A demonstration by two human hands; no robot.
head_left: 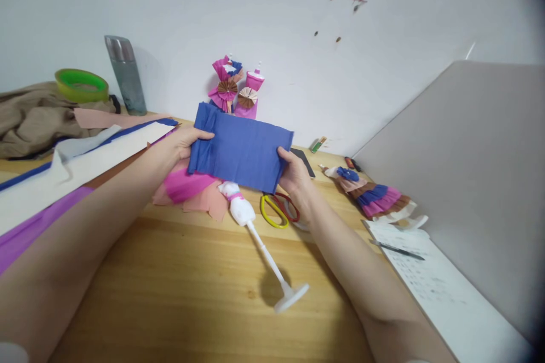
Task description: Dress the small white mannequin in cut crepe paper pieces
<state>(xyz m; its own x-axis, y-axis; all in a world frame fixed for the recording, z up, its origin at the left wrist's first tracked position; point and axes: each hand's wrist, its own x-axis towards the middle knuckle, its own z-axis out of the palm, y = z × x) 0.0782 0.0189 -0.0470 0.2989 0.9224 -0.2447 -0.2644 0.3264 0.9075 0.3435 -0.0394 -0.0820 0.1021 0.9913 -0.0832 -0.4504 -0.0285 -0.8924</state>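
Note:
A sheet of blue crepe paper point(249, 150) is stretched between my hands above the table, its left end gathered in folds. My left hand point(187, 140) pinches that folded end, thumb on top. At the lower right edge, my right hand point(294, 173) grips the sheet between thumb and fingers. Below the paper, a small white mannequin stand point(242, 211) with a pink band lies tilted on the wood. Scissors with yellow and red handles point(275, 212) lie partly behind my right hand. Pink crepe paper pieces point(189, 186) show beneath the blue sheet.
Long paper strips point(110, 153) cover the left side, near a tape roll point(80, 86), brown cloth point(29, 116) and a bottle point(126, 76). Two dressed mannequins point(227, 88) stand at the wall. A ruffled doll dress point(374, 195), notebook point(443, 283) and pen point(398, 249) lie right.

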